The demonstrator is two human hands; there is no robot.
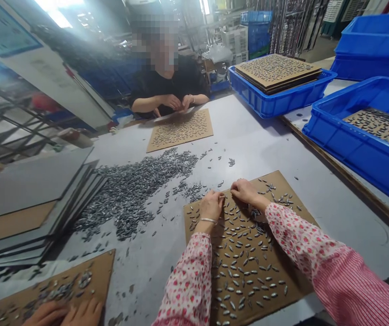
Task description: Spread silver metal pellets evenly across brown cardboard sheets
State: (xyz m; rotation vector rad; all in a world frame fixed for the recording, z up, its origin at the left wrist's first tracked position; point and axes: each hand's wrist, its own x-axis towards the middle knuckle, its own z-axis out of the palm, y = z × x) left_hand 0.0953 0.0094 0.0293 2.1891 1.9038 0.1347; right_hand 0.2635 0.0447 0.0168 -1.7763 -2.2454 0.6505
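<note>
Spaces small metal pieces (236, 275) on a cardboard sheet (294, 281), laid flat on the table (347, 203), presumably against rolling; curls left hand (211, 206) and right hand (247, 192) near its far edge, cannot tell if gripping; has loose pile (130, 185) near, likely for reach.

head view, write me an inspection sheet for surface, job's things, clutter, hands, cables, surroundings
Surface: white table, dark marks toward the lower left
Job's things: cardboard sheet with spindle-shaped metallic pieces spread over it
Clutter: loose pile of similar pieces, strays around it
Left hand: at the sheet's far edge, fingers bent, grip unclear
Right hand: beside it, grip unclear
Cables: nothing seen
Surroundings: co-worker across the table, another person's hands lower left, blue crates at right
</note>
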